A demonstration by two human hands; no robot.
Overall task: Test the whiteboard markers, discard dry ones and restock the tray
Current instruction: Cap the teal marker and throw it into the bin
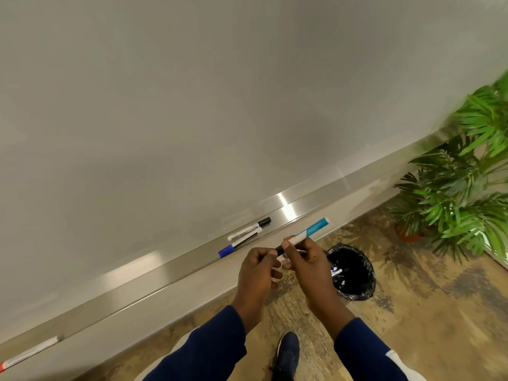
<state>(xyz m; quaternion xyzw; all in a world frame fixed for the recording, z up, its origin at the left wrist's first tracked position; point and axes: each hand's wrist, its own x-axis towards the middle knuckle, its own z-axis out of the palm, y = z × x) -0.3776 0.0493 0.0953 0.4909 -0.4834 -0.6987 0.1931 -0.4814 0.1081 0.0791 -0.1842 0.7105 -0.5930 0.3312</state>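
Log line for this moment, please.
both hands on teal marker, at its cap | tray: black, blue, red-capped | bin: discards

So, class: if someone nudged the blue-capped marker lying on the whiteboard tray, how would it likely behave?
The blue-capped marker has a round, slim barrel, so it would probably roll along the metal tray, whose surface looks smooth. It looks stiff and light, likely easy to lift. Lying near the front edge, it might drop off.
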